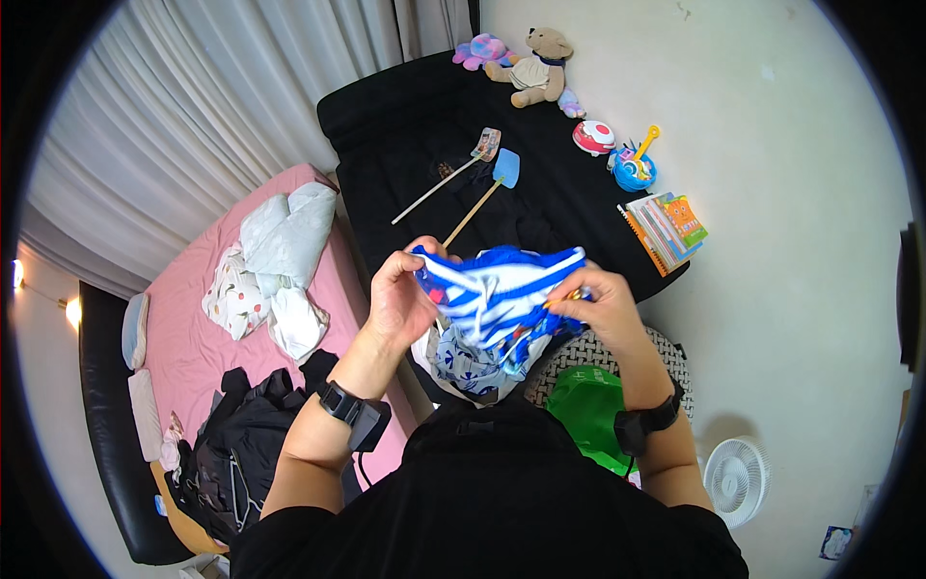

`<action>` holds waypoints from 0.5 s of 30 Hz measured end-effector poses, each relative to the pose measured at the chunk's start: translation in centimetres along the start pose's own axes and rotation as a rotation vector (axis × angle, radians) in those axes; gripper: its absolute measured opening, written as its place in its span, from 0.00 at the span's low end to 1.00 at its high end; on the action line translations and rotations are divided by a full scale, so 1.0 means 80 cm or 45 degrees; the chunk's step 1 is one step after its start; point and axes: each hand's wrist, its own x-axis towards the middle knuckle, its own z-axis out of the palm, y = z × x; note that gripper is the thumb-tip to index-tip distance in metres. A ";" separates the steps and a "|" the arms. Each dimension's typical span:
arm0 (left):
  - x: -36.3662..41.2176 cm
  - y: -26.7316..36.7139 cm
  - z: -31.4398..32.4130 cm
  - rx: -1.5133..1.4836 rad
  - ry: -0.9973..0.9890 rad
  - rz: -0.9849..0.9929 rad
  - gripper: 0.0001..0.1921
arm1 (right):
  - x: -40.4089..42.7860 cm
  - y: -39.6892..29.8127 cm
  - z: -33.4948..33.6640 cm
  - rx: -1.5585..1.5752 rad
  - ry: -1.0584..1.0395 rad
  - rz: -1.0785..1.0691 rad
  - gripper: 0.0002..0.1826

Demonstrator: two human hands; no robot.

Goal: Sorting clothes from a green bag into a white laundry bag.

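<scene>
Between my hands is a small blue-and-white striped garment (499,293) with colourful printed parts, held up by its edges and a little blurred. My left hand (406,293) grips its upper left corner between thumb and fingers. On the other side, my right hand (604,300) pinches its right part. Below the garment stands a white fabric bag (427,354) with blue-patterned cloth (466,365) in it, partly hidden by the garment. A green bag (586,409) is near my right forearm, on a black-and-white patterned round seat (658,347).
Two fly swatters (486,145) lie on the black sofa (405,174), with plush toys (542,69), a blue toy bucket (634,172) and books (665,224) along its edge. Left is a pink bed (195,268) with bedding and dark clothes (239,441). A white fan (736,481) stands right.
</scene>
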 end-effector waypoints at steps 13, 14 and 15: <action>0.033 -0.045 -0.042 1.303 0.033 0.731 0.10 | -0.001 -0.108 -0.013 -0.341 0.411 0.048 0.09; 0.031 -0.050 -0.044 1.334 0.008 0.652 0.10 | -0.004 -0.113 -0.012 -0.289 0.430 0.070 0.09; 0.031 -0.048 -0.044 1.611 -0.183 0.831 0.09 | -0.007 -0.116 -0.011 -0.234 0.455 0.094 0.08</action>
